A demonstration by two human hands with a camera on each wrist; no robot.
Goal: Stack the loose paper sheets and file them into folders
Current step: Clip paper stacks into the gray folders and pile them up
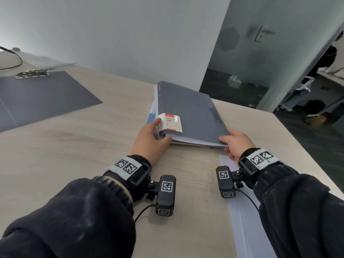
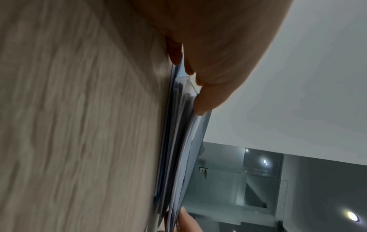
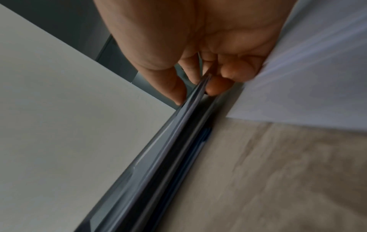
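A dark grey folder [image 1: 188, 110] with a red-and-white label [image 1: 172, 122] lies on a stack of folders and white sheets on the wooden table [image 1: 74, 149]. My left hand [image 1: 151, 135] grips the stack's near left corner, thumb on the spine by the label. My right hand [image 1: 235, 141] pinches the near right corner, thumb on the cover and fingers underneath. The left wrist view shows the stack's layered edge [image 2: 178, 149] under my fingers. In the right wrist view my fingers [image 3: 215, 87] clamp the folder edge [image 3: 158, 157]. A white paper sheet [image 1: 247, 216] lies beneath my right wrist.
A second dark folder [image 1: 41, 97] lies open at the far left with a metal clip [image 1: 32, 73] at its top, and a black cable [image 1: 11, 58] behind it. The table's right edge [image 1: 305, 155] drops off to a dark floor; a glass door [image 1: 260, 58] stands behind.
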